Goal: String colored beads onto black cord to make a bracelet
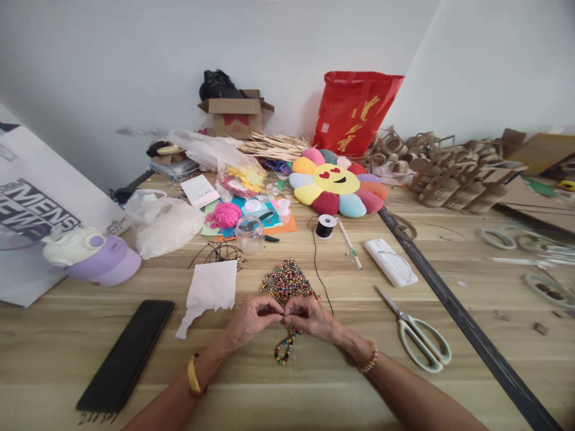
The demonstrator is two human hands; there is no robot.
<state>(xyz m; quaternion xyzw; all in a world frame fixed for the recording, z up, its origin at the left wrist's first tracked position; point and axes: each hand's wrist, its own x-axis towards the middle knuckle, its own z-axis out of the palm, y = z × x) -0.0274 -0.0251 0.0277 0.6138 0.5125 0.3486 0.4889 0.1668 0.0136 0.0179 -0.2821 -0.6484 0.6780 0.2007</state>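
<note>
While left hand [252,318] and right hand [312,316] pinch together, seemingly on its end, the beaded strand [283,352] just below looks light, limp (slippery, I'd guess); best gripped there.

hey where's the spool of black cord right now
In the head view, the black cord spool stands right of centre, just in front of the flower-shaped cushion.

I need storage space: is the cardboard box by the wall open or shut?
Open: the cardboard box has flaps spread outward, and a black plastic bag bulges from the top.
</note>
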